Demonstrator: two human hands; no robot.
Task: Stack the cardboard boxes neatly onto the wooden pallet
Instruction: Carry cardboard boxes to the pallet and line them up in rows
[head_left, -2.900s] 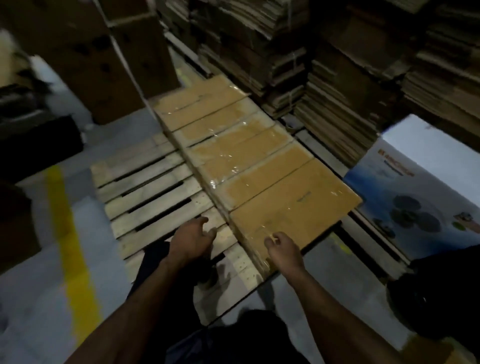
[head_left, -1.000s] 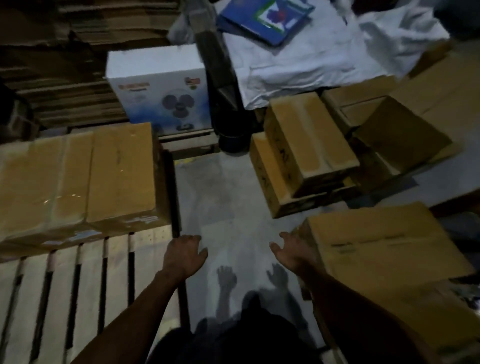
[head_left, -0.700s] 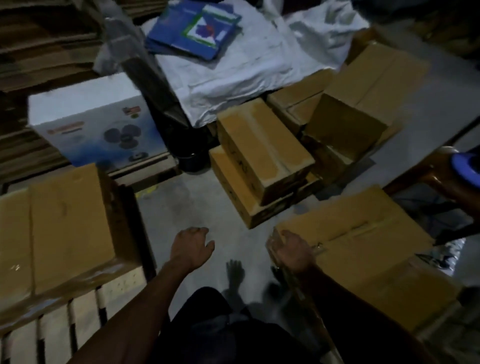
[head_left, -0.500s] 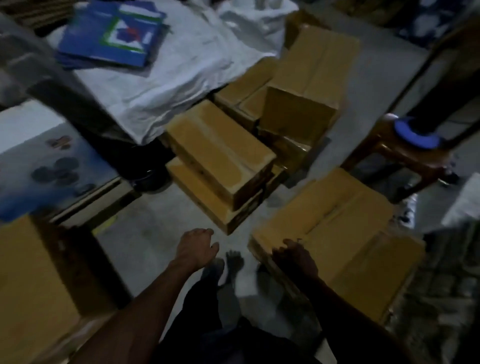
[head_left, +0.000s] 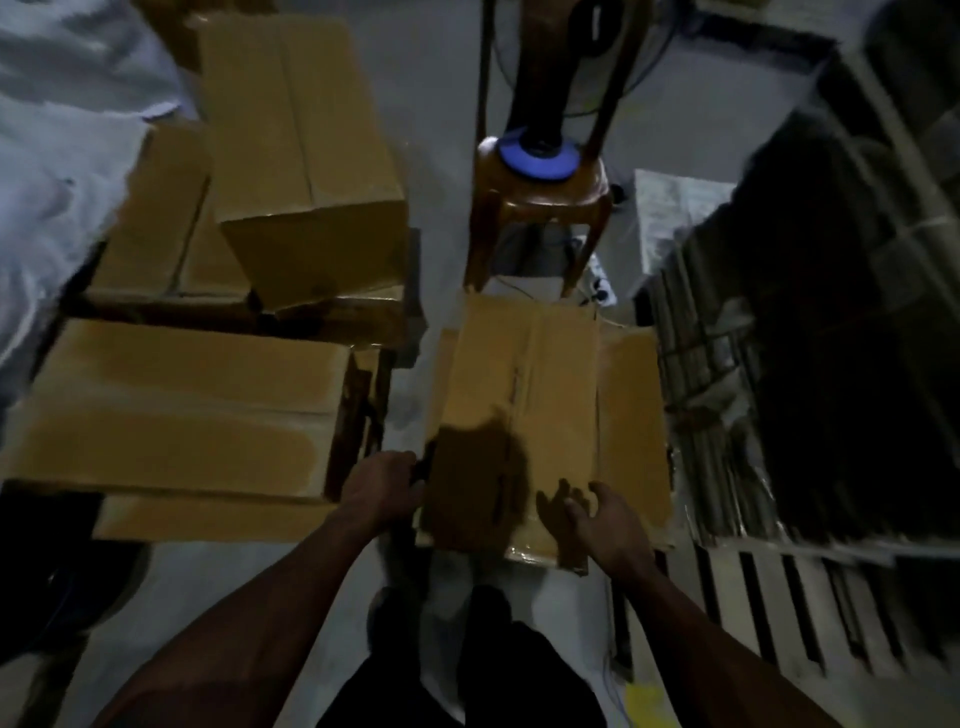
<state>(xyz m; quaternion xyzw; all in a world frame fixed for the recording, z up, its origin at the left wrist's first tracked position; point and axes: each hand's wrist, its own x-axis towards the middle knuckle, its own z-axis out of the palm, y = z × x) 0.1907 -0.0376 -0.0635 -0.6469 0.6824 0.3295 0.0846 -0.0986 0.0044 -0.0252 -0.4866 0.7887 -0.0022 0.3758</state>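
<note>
The box is found on the floor directly ahead, long axis running away from the person, its near left edge gripped by the left hand while the right hand, fingers spread, is laid on its near top holding nothing.

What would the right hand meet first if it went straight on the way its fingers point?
Probably the top of the cardboard box: the right hand hovers over its near edge, fingers aimed forward across it. Depth is unclear.

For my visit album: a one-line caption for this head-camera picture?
Left hand and right hand take hold of a cardboard box on the floor.
</note>
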